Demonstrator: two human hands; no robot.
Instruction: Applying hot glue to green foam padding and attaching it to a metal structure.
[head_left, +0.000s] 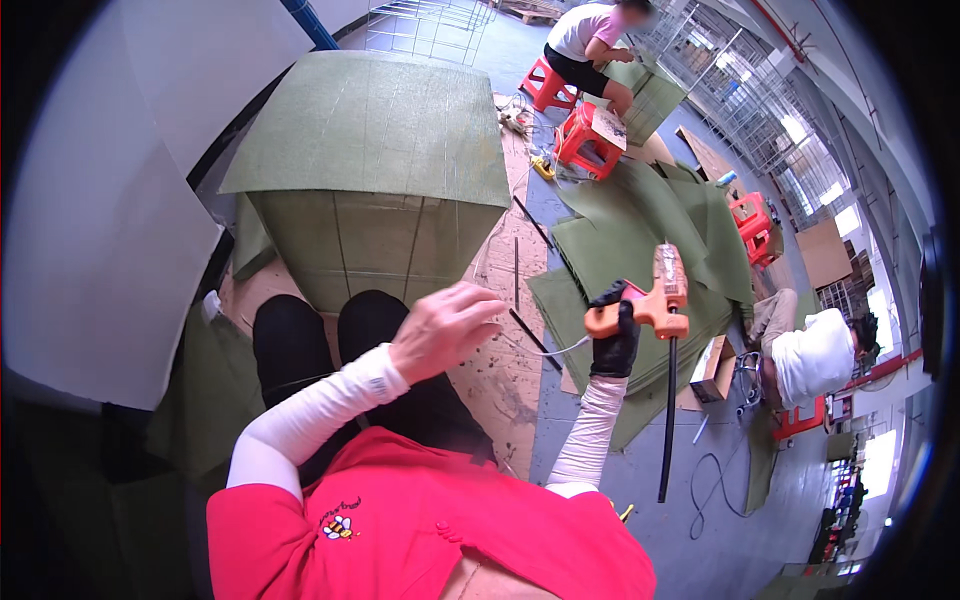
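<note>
My right hand (614, 350), in a black glove, is closed around the handle of an orange hot glue gun (655, 312). A long black glue stick (669, 420) sticks out of the gun's back end toward me. From the handle a pale cord (548, 353) runs left, passing close by my left hand (445, 330). That hand is bare and hovers above my knee, its fingers loosely bent, with nothing visible in it. Beyond my knees stands a large box-like wire frame (410, 235) covered with green sheet (375, 130). Its front side shows thin wires.
Stacked green sheets (640, 250) lie on the floor to the right, near an open cardboard box (713, 368). Black sticks (517, 270) lie on floor cardboard (500, 385). A co-worker (590, 45) sits near red stools (590, 140); another person (810, 355) bends at right. A white panel (110, 200) stands left.
</note>
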